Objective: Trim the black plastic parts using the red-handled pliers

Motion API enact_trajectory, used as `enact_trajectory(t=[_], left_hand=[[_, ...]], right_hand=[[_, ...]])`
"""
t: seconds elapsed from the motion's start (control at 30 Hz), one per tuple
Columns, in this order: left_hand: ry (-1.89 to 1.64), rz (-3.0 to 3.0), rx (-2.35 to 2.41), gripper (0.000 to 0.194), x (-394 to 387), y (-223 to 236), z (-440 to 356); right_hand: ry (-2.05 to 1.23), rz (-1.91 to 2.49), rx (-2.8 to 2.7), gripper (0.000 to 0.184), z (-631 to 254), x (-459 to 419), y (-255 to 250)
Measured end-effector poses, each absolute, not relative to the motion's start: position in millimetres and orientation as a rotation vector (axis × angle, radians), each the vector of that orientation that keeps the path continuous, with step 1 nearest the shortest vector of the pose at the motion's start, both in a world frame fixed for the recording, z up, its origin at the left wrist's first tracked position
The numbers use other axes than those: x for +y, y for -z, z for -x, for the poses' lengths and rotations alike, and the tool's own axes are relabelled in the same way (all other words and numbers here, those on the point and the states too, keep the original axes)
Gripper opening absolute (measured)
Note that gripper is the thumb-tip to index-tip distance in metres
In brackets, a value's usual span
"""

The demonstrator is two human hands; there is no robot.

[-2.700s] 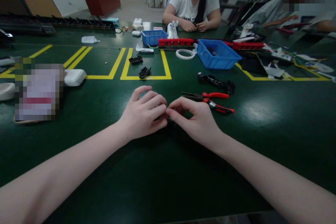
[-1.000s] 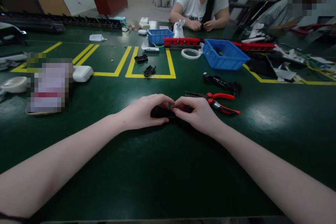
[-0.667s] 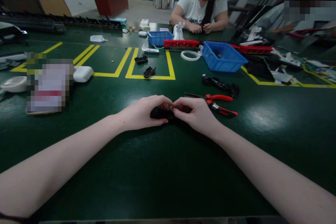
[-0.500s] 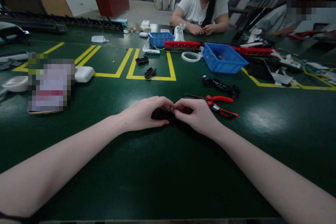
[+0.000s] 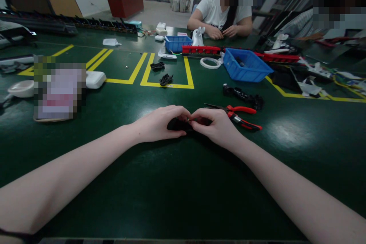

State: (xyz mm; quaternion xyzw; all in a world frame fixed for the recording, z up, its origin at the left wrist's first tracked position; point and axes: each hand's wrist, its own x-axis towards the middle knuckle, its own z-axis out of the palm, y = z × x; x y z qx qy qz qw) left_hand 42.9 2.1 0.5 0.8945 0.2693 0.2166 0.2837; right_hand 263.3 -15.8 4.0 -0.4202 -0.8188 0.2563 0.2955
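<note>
A small black plastic part [image 5: 175, 124] rests on the dark green table [image 5: 177, 190], held between both of my hands. My left hand [image 5: 158, 124] is curled over its left end with fingers closed on it. My right hand [image 5: 219, 126] grips the right end, thumb and forefinger pinched together at a tiny spot on the part. Most of the part is hidden under my fingers. Red-handled pliers [image 5: 238, 116] lie just right of my right hand.
A longer black part [image 5: 243, 97] lies beyond the pliers. Two small black parts [image 5: 166, 80] sit inside a yellow-marked square. Blue bins [image 5: 246, 65], red trays [image 5: 200, 49], a white tape ring [image 5: 210, 63] and white cases [image 5: 94, 79] lie further off. A person sits opposite.
My hands have lowered and flattened over the black part since the earliest frame. In the last second they stay nearly still; only the view has shifted slightly.
</note>
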Motion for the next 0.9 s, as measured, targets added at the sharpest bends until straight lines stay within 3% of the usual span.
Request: enact_trajectory(t=[0.8, 0.9], left_hand=[[-0.586, -2.401, 0.680, 0.025, 3, -1, -43], [-0.574, -2.419, 0.696, 0.027, 3, -2, -43]], right_hand=[[-0.896, 1.181, -2.145, 0.019, -269, -9, -5], [-0.784, 1.192, -2.215, 0.018, -283, -6, -16]])
